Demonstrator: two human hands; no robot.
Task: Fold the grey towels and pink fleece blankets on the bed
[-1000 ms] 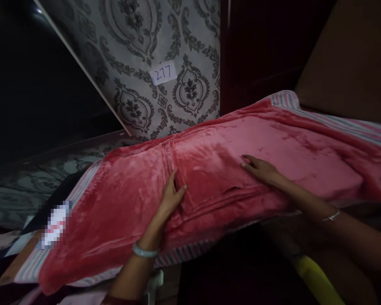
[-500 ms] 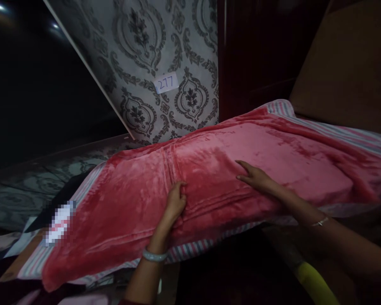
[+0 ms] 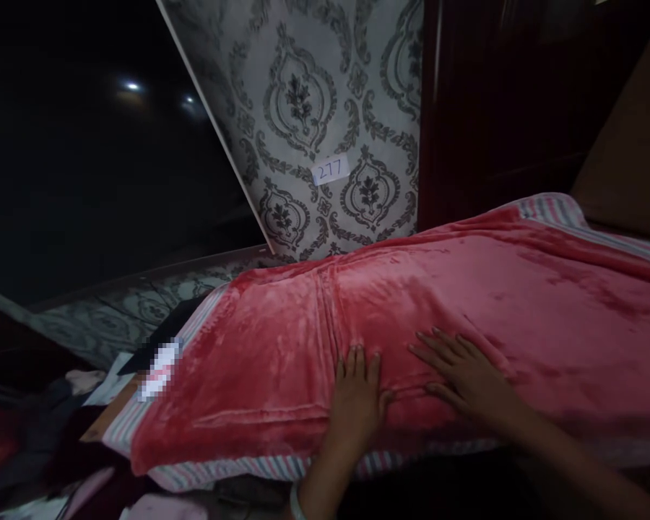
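A plush red blanket (image 3: 466, 289) with a striped border lies spread over a raised surface across the middle of the view. My left hand (image 3: 357, 393) rests flat on it near the front edge, fingers stretched out and together, beside a stitched seam. My right hand (image 3: 466, 368) lies flat on the blanket just to the right, fingers spread. Both hands hold nothing and sit close together, nearly touching.
A grey damask-patterned panel (image 3: 325, 108) with a paper label "277" (image 3: 330, 170) leans behind the blanket. Dark wooden furniture (image 3: 492, 108) stands at the back right. Loose clothes (image 3: 48, 426) lie in a heap at the lower left.
My left hand went from pinching the blanket at the seam to lying flat. My right hand slid nearer to it and spread out. The view shifted, so everything sits further right.
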